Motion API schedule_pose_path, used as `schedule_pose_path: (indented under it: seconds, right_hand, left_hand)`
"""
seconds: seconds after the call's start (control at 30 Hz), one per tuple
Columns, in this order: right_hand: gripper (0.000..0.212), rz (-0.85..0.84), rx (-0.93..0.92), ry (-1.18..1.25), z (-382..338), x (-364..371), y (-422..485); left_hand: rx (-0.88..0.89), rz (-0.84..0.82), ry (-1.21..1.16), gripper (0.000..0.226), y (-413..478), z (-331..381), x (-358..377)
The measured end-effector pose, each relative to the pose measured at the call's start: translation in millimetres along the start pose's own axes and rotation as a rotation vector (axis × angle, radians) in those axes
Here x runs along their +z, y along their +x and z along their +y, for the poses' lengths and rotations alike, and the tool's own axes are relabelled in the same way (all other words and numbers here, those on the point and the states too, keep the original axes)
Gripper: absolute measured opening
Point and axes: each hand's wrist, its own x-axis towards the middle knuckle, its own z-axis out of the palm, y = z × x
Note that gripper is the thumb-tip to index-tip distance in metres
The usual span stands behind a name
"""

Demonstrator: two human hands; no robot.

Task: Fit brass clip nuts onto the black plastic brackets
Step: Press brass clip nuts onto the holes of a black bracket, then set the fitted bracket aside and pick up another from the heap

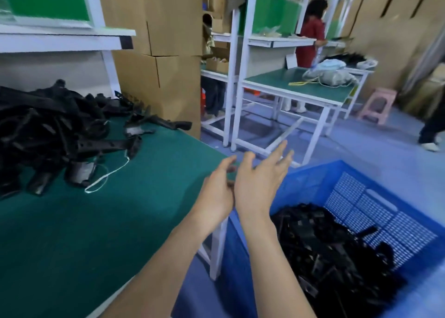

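Empty, fingers loosely apart, the left hand (216, 195) and right hand (261, 185) hover by the crate (313, 180); tugging the tangled brackets (48, 129) at left could drag some off the table (120, 211)

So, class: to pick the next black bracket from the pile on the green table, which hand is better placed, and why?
Probably the left hand: it is open, empty and on the side of the bracket pile, over the table edge. The right hand, also empty, sits nearer the blue crate.
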Motion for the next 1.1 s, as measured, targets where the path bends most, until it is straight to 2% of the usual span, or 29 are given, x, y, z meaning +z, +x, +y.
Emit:
schedule_pose_path:
  seconds: [0.07,0.13,0.2,0.3,0.4,0.5,0.57,0.67,0.73,0.83,0.93,1.0,1.1]
  right_hand:
    - [0.068,-0.056,-0.068,0.010,-5.4,9.2,-4.3]
    - [0.064,-0.120,-0.129,0.009,-14.6,24.1,-14.3]
    - [0.062,-0.193,-0.173,0.015,-27.3,41.2,-29.7]
    - [0.059,-0.323,-0.241,0.045,-47.4,68.2,-59.8]
    - [0.057,-0.503,-0.358,0.075,-65.2,101.8,-102.2]
    - [0.054,-0.708,-0.488,0.099,-83.6,141.3,-157.1]
    - [0.054,-0.866,-0.561,0.067,-93.4,168.2,-193.0]
    - [0.055,-1.025,-0.648,-0.046,-99.7,203.7,-235.9]
    - [0.055,-1.091,-0.672,-0.100,-101.4,222.7,-257.4]
    - [0.056,-1.171,-0.665,-0.149,-103.4,246.3,-280.2]
    - [0.055,-1.230,-0.645,-0.166,-107.9,266.8,-290.7]
    - [0.052,-1.320,-0.593,-0.098,-112.0,276.6,-293.3]
    - [0.040,-1.429,-0.524,0.030,-114.7,285.1,-294.6]
  left_hand:
    - [-0.063,0.015,-0.199,0.023,-3.1,3.5,-9.3]
    - [-0.176,0.042,-0.555,0.020,-7.3,11.0,-21.3]
    - [-0.223,0.131,-0.608,0.015,-14.6,13.6,-44.4]
    - [-0.129,0.217,-0.248,0.013,-35.1,5.9,-93.4]
    - [0.043,0.294,0.414,0.028,-67.1,-12.1,-156.5]
    - [-0.011,0.389,0.882,0.058,-112.4,-28.5,-226.4]
    - [-0.132,0.447,1.121,0.071,-152.1,-41.6,-269.0]
    - [-0.275,0.610,1.252,0.069,-209.1,-55.0,-312.4]
    - [-0.383,0.639,1.283,0.090,-232.7,-62.6,-334.3]
    - [-0.571,0.615,1.131,0.109,-244.3,-75.0,-353.6]
    - [-0.519,0.629,1.042,0.101,-233.5,-81.1,-360.0]
    - [-0.472,0.619,1.036,0.088,-220.8,-81.4,-365.7]
    - [-0.441,0.608,1.049,0.082,-204.8,-85.0,-377.6]
